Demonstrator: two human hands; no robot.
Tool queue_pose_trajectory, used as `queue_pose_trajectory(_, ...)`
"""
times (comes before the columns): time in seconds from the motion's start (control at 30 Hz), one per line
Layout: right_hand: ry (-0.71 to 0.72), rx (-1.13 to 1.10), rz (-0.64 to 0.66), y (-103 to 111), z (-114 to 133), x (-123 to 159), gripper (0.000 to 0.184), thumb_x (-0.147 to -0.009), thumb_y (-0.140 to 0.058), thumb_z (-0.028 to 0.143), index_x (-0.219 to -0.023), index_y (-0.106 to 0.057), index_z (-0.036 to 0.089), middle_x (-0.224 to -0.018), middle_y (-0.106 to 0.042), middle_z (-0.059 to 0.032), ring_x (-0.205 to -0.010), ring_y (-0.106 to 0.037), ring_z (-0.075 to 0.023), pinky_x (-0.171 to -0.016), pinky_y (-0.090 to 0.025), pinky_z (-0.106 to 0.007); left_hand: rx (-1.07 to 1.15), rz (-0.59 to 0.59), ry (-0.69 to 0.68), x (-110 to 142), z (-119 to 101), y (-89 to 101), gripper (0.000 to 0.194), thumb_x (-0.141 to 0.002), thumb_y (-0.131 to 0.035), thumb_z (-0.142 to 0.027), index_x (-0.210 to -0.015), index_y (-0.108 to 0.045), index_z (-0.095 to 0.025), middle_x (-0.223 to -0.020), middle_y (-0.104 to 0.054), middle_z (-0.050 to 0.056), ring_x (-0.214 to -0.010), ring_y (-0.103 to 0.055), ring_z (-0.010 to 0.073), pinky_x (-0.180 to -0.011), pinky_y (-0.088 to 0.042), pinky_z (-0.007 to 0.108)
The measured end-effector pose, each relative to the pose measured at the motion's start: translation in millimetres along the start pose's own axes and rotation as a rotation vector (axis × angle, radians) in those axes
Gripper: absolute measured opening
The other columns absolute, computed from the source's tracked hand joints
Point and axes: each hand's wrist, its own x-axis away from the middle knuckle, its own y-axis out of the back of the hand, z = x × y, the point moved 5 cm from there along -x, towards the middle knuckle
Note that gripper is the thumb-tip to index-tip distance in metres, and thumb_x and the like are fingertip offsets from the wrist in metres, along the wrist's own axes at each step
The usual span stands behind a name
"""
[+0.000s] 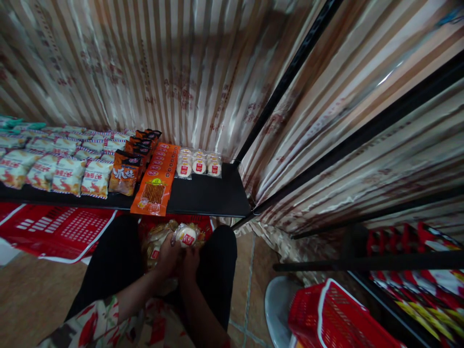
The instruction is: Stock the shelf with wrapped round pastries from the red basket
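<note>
A clear packet of round white crackers (187, 236) with a red label is held up between my knees. My left hand (169, 252) is closed on its left edge. My right hand (190, 262) is closed at its lower edge, with the fingertips partly hidden. Below and left of my hands are more clear cracker packets (155, 249) in a red basket (208, 226). Similar packets stand in short rows on the black shelf (206, 195), beside a flat orange snack bag (155, 179).
Orange-and-black snack bags (124, 173) and rows of white snack bags (68, 175) fill the shelf's left part. Black posts (290, 79) and a striped curtain (203, 72) stand behind. At lower right are a red basket (337, 314), a grey stool (277, 309) and red packets (398, 241).
</note>
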Motion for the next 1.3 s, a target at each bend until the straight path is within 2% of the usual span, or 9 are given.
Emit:
queue_pose_trajectory(0.1, -0.089, -0.056, -0.03, 1, 6, 3, 0.031, -0.059, -0.053, 0.024, -0.089, -0.058, 0.017, -0.083, -0.068, -0.0041, -0.075, -0.063, -0.0189, -0.066, -0.049, -0.025, 0.002, 0.013, -0.059, 2, -15, 4.8, 0.025, -0.067, -0.041, -0.027, -0.086, -0.054, -0.017, -0.076, -0.062, 0.001, -0.066, -0.057, 0.0149, -0.065, -0.047, 0.027)
queue_pose_trajectory(0.23, -0.002, -0.061, -0.03, 3, 34, 1, 0.044, -0.064, -0.054, 0.027, -0.107, -0.054, 0.019, -0.111, -0.062, -0.0074, -0.103, -0.057, -0.0211, -0.08, -0.048, -0.028, -0.127, 0.043, -0.119, -2, -26, 8.4, 0.029, -0.07, -0.041, -0.026, -0.091, -0.059, -0.017, -0.089, -0.065, 0.005, -0.082, -0.06, 0.0183, -0.079, -0.047, 0.032)
queue_pose_trajectory(0.37, 0.073, -0.007, 0.035, 7, 59, -3, 0.05, -0.071, -0.05, 0.035, -0.118, -0.05, 0.018, -0.121, -0.056, -0.0088, -0.111, -0.053, -0.021, -0.085, -0.046, -0.03, -0.24, 0.052, -0.15, -12, -34, 10.2, 0.035, -0.069, -0.044, -0.021, -0.099, -0.06, -0.017, -0.098, -0.066, 0.006, -0.093, -0.059, 0.019, -0.086, -0.045, 0.032)
queue_pose_trajectory(0.47, 0.127, 0.062, 0.08, 10, 75, -5, 0.045, -0.074, -0.05, 0.038, -0.114, -0.055, 0.018, -0.117, -0.059, -0.0088, -0.107, -0.055, -0.021, -0.086, -0.046, -0.03, -0.264, 0.087, -0.166, -17, -42, 8.9, 0.037, -0.068, -0.046, -0.017, -0.102, -0.061, -0.018, -0.099, -0.066, 0.005, -0.093, -0.059, 0.0185, -0.086, -0.044, 0.03)
queue_pose_trajectory(0.63, 0.181, 0.19, 0.208, 9, 96, -9, 0.034, -0.076, -0.05, 0.039, -0.1, -0.064, 0.019, -0.1, -0.067, -0.0055, -0.092, -0.061, -0.0201, -0.079, -0.048, -0.029, -0.289, 0.198, -0.216, -19, -53, 0.9, 0.036, -0.067, -0.046, -0.013, -0.097, -0.064, -0.022, -0.092, -0.068, 0.001, -0.088, -0.061, 0.0169, -0.085, -0.044, 0.028)
queue_pose_trajectory(0.77, 0.206, 0.226, 0.267, 10, 107, -16, 0.031, -0.074, -0.052, 0.04, -0.092, -0.066, 0.018, -0.086, -0.069, -0.004, -0.078, -0.063, -0.0189, -0.069, -0.05, -0.027, -0.262, 0.15, -0.177, -22, -55, -0.2, 0.038, -0.068, -0.047, -0.013, -0.103, -0.059, -0.02, -0.097, -0.067, 0.003, -0.086, -0.061, 0.0157, -0.079, -0.046, 0.026)
queue_pose_trajectory(0.97, 0.171, 0.093, 0.349, 10, 118, -24, 0.03, -0.07, -0.058, 0.039, -0.089, -0.065, 0.016, -0.078, -0.07, -0.0041, -0.069, -0.064, -0.0188, -0.062, -0.052, -0.027, -0.229, 0.121, -0.134, -23, -70, -1.2, 0.023, -0.073, -0.047, -0.017, -0.094, -0.056, -0.017, -0.081, -0.067, 0.002, -0.07, -0.062, 0.013, -0.065, -0.047, 0.022)
queue_pose_trajectory(1.13, 0.163, 0.049, 0.339, 8, 120, -29, 0.031, -0.068, -0.059, 0.039, -0.088, -0.065, 0.015, -0.078, -0.07, -0.0049, -0.068, -0.064, -0.0187, -0.063, -0.052, -0.028, -0.252, 0.134, -0.17, -25, -87, -3.0, 0.016, -0.071, -0.049, -0.015, -0.084, -0.057, -0.017, -0.075, -0.066, 0.0, -0.068, -0.06, 0.0128, -0.063, -0.046, 0.021)
queue_pose_trajectory(1.3, 0.162, 0.076, 0.255, 9, 116, -40, 0.038, -0.066, -0.059, 0.04, -0.092, -0.064, 0.014, -0.084, -0.069, -0.0064, -0.074, -0.064, -0.0196, -0.066, -0.052, -0.029, -0.206, 0.113, -0.178, -34, -85, -5.7, 0.017, -0.07, -0.049, -0.013, -0.084, -0.057, -0.016, -0.076, -0.065, 0.0, -0.07, -0.061, 0.0118, -0.067, -0.048, 0.022)
